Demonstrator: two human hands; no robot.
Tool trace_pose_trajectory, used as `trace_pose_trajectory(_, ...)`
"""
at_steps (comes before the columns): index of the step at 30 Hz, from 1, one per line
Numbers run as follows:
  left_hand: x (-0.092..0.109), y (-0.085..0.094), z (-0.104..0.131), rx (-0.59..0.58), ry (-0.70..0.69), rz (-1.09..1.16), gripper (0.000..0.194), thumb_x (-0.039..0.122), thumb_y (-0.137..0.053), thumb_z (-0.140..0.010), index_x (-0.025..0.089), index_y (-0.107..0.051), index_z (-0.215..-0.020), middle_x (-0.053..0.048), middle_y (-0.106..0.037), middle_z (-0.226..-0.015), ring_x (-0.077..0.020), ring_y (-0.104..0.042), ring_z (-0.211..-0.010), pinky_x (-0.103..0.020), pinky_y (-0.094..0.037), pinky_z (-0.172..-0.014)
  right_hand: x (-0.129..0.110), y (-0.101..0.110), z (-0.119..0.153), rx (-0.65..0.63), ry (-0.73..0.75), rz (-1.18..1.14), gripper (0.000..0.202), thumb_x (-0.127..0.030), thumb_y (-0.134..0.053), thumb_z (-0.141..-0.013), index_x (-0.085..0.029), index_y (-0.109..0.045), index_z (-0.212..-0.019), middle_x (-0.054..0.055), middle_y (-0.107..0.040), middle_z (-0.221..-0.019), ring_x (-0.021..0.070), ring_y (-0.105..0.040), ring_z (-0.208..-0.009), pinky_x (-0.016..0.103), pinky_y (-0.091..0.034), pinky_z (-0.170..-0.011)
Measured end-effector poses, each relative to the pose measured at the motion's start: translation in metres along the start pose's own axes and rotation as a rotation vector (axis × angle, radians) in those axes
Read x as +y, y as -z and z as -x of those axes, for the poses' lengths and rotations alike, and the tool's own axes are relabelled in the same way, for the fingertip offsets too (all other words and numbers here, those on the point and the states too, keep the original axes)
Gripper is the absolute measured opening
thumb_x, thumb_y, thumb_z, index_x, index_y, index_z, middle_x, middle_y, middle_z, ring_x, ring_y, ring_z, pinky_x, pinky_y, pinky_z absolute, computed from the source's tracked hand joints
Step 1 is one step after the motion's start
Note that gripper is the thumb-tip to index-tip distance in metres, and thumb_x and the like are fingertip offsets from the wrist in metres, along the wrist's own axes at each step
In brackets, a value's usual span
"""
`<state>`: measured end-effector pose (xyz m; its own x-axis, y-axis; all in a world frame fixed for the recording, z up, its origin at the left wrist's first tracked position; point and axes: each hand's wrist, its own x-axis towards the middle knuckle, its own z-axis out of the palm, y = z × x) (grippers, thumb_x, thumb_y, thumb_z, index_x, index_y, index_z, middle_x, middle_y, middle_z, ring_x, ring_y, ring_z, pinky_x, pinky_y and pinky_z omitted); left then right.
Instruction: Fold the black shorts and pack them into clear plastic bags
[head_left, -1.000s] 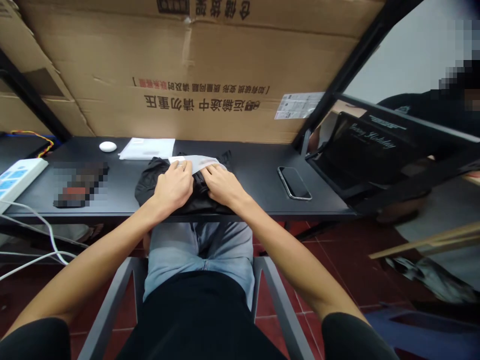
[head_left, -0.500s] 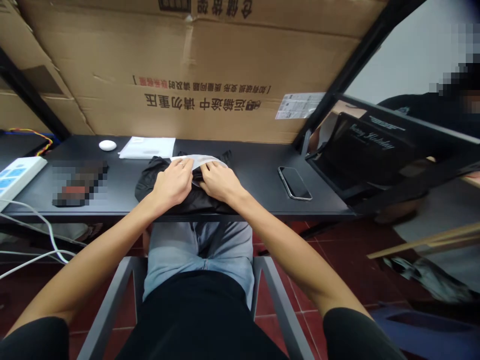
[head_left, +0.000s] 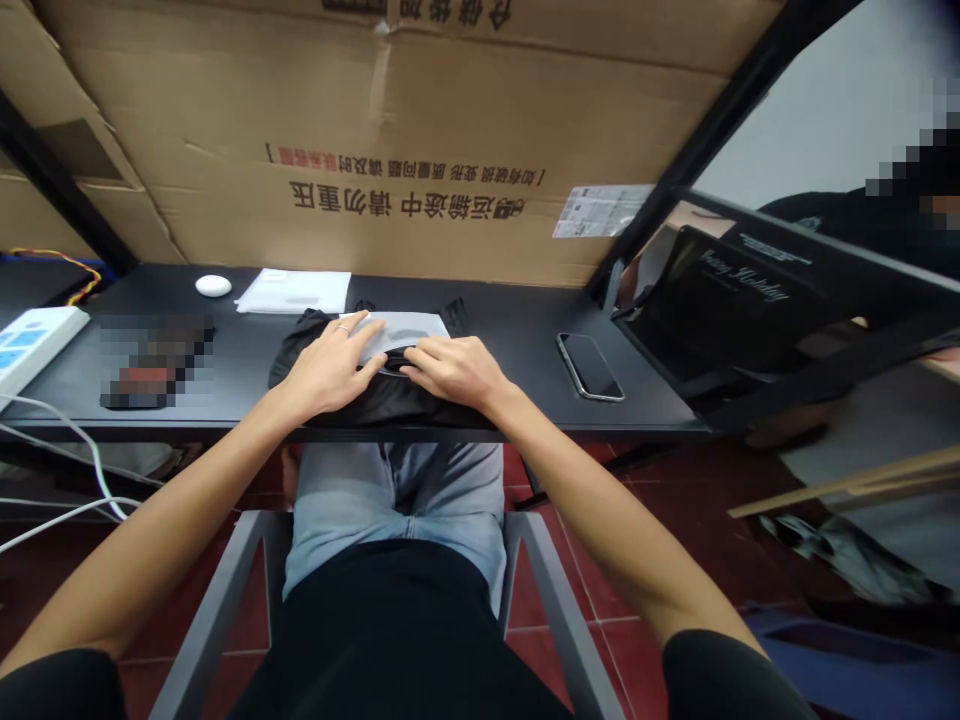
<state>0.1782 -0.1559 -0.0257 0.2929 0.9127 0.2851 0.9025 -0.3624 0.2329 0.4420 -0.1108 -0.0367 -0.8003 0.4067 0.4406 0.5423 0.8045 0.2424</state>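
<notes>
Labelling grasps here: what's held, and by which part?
The right hand seems to pinch the black fabric by an edge or fold, near the white packet. The left hand lies spread at that packet's left side; no clear grip shows.

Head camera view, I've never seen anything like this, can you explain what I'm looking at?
There's no machine: a person works bare-handed, and every picture comes from one camera worn on the head, looking forward and down. On the dark desk lie a phone at right, a white packet and white oval object at back left, and a black bundle in front. The left hand rests spread fingers on a white sheet; the right hand seems to pinch the bundle's fabric.
</notes>
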Motion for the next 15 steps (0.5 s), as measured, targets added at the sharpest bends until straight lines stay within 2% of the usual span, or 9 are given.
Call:
trace_pose_trajectory(2, -0.001, 0.009, 0.003, 0.044, 0.083, 0.03, 0.069, 0.063, -0.053, -0.113, 0.024, -0.056, -0.17, -0.018, -0.056, -0.175, -0.0384, -0.056, -0.157, -0.051, -0.051, -0.125, 0.007, 0.003, 0.0, 0.087, -0.06, -0.097, 0.037, -0.045, -0.055, -0.12, -0.019, -0.074, -0.139, 0.016, -0.078, -0.126, 0.0296, -0.072, -0.115, 0.037, -0.059, -0.091)
trace_pose_trajectory(4, -0.006, 0.018, 0.004, 0.055, 0.198, 0.026, 0.064, 0.068, -0.052, -0.112, 0.023, -0.069, -0.154, -0.018, -0.071, -0.155, -0.0375, -0.071, -0.134, -0.048, -0.057, -0.112, 0.013, 0.004, -0.003, 0.114, -0.066, -0.167, 0.044, -0.043, -0.064, -0.116, -0.02, -0.068, -0.153, 0.019, -0.073, -0.14, 0.0325, -0.071, -0.122, 0.043, -0.06, -0.101)
trace_pose_trajectory(5, -0.009, 0.022, 0.005, 0.035, 0.261, 0.007, 0.06, 0.069, -0.051, -0.111, 0.023, -0.076, -0.141, -0.018, -0.078, -0.14, -0.0371, -0.075, -0.12, -0.047, -0.058, -0.104, 0.014, 0.003, -0.005, 0.095, -0.036, -0.191, 0.044, -0.039, -0.066, -0.114, -0.02, -0.068, -0.154, 0.019, -0.072, -0.143, 0.0325, -0.07, -0.122, 0.045, -0.059, -0.104)
trace_pose_trajectory(7, -0.018, 0.026, 0.006, -0.028, 0.356, -0.037, 0.056, 0.069, -0.05, -0.11, 0.023, -0.083, -0.11, -0.017, -0.083, -0.11, -0.0365, -0.076, -0.099, -0.044, -0.057, -0.089, 0.015, -0.001, -0.008, 0.022, 0.049, -0.224, 0.034, -0.029, -0.065, -0.113, -0.02, -0.075, -0.144, 0.017, -0.074, -0.138, 0.0303, -0.072, -0.118, 0.045, -0.059, -0.105)
trace_pose_trajectory(9, -0.026, 0.028, 0.006, -0.087, 0.371, -0.041, 0.056, 0.067, -0.051, -0.108, 0.024, -0.082, -0.09, -0.015, -0.08, -0.09, -0.0342, -0.073, -0.086, -0.04, -0.051, -0.078, 0.014, -0.006, -0.01, -0.044, 0.103, -0.262, 0.026, -0.022, -0.06, -0.113, -0.02, -0.08, -0.13, 0.014, -0.078, -0.13, 0.0277, -0.073, -0.112, 0.041, -0.058, -0.103)
trace_pose_trajectory(12, -0.032, 0.026, 0.007, -0.135, 0.302, 0.052, 0.053, 0.062, -0.054, -0.105, 0.024, -0.08, -0.078, -0.009, -0.075, -0.075, -0.0278, -0.068, -0.073, -0.034, -0.042, -0.068, 0.01, -0.01, -0.011, -0.086, 0.117, -0.337, 0.027, -0.019, -0.057, -0.113, -0.02, -0.083, -0.116, 0.012, -0.081, -0.118, 0.0256, -0.074, -0.104, 0.037, -0.058, -0.096)
trace_pose_trajectory(15, -0.032, 0.026, 0.006, -0.179, 0.258, 0.174, 0.045, 0.056, -0.06, -0.099, 0.024, -0.077, -0.072, -0.006, -0.074, -0.07, -0.0246, -0.067, -0.07, -0.032, -0.04, -0.065, 0.005, -0.008, -0.015, -0.098, 0.117, -0.413, 0.025, -0.019, -0.058, -0.112, -0.02, -0.082, -0.109, 0.011, -0.082, -0.113, 0.024, -0.075, -0.099, 0.034, -0.057, -0.09)
